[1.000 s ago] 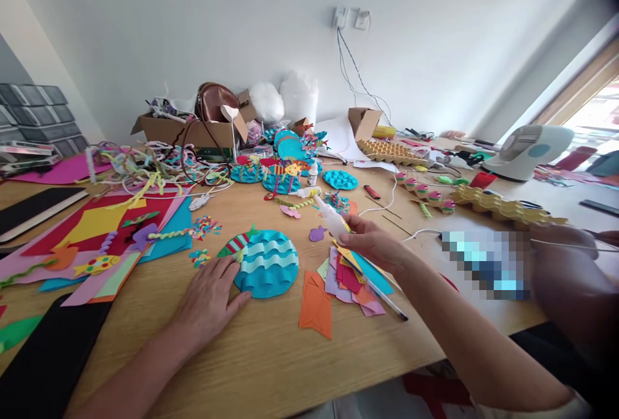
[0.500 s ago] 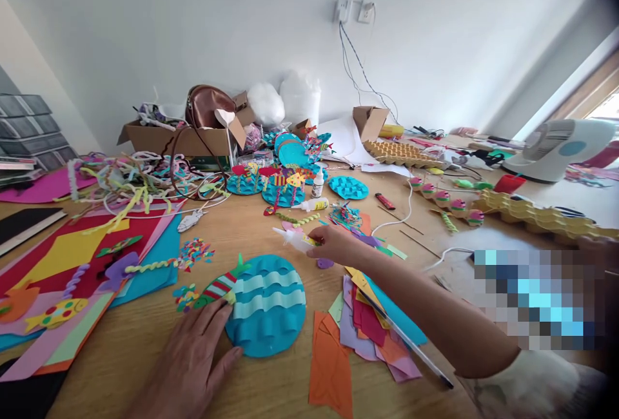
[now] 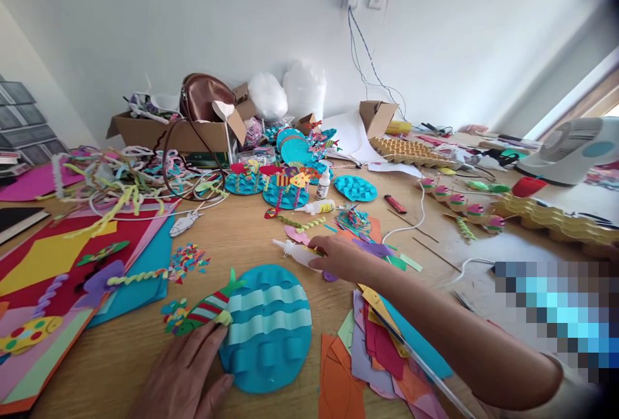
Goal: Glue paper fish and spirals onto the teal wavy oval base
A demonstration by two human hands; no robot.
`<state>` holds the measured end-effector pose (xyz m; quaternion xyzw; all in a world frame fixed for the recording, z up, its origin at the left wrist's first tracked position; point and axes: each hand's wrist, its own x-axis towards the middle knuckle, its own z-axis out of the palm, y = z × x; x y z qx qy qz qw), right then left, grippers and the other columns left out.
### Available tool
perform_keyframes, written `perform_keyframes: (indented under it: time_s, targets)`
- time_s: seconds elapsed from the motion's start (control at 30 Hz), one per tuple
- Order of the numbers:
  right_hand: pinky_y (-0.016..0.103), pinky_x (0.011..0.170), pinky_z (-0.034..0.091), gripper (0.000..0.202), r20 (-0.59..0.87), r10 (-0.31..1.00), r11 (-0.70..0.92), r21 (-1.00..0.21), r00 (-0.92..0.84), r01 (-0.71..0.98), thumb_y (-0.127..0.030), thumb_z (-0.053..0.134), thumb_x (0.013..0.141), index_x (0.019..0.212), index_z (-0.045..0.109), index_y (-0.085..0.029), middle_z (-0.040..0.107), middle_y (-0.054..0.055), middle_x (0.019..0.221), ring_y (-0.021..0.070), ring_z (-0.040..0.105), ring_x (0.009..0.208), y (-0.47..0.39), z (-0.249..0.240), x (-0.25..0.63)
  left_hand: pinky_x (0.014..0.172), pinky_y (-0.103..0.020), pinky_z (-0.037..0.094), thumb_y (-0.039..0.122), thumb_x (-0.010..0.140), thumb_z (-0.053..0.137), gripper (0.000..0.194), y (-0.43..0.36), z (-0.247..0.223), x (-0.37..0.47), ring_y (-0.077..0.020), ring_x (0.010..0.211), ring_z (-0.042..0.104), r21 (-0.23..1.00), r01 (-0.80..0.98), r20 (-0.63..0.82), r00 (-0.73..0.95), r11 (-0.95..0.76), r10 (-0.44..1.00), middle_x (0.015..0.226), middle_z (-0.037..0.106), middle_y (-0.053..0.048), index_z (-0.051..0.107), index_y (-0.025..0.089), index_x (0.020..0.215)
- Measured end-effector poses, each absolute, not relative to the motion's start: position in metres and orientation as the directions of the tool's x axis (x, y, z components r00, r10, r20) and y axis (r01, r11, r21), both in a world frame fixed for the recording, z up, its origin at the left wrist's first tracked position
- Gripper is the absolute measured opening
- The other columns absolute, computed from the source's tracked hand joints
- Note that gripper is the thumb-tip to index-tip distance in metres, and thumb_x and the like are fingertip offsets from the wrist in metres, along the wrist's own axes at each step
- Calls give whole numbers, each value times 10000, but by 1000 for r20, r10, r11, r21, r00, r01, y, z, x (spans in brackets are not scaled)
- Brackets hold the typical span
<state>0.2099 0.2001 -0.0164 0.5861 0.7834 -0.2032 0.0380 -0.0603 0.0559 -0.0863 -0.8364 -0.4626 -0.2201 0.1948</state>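
A blue paper disc (image 3: pixel 268 364) with raised loops and two pale wavy strips lies on the wooden table in front of me. My left hand (image 3: pixel 186 367) rests at its lower left, fingers apart, the fingertips touching the tail end of a striped paper fish (image 3: pixel 206 309). Above the disc, my right hand (image 3: pixel 329 254) is closed around a white glue bottle (image 3: pixel 297 251), whose nozzle points left. Colourful paper scraps (image 3: pixel 188 261) lie beyond the fish. Right of the disc are orange paper pieces (image 3: pixel 338 374).
Coloured sheets (image 3: pixel 53 258) cover the left side. Pipe cleaners (image 3: pixel 126 174), a cardboard box (image 3: pixel 169 142) and finished blue discs (image 3: pixel 285 193) stand farther back. Another glue bottle (image 3: pixel 324 184) stands upright; egg cartons (image 3: pixel 556 216) and a cable (image 3: pixel 411 213) lie right.
The view has shifted a little, so the disc and paper stack appear lower. My right hand still holds the glue bottle, and my left hand remains beside the fish and disc.
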Motion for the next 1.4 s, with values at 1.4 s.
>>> perform_keyframes:
  time_s: [1.4]
  targets:
    - [251,644,375,369,-221,910,273,-316,-350,909,-330,585,744,1093,603,-213,657,61,1017,191,591,852,210,-13,211,758,-287,513,509,862,374,459,56,-140,-80,-198,955,620,52,868,531,395,-494,750,1152,628,-7,455,314,1269]
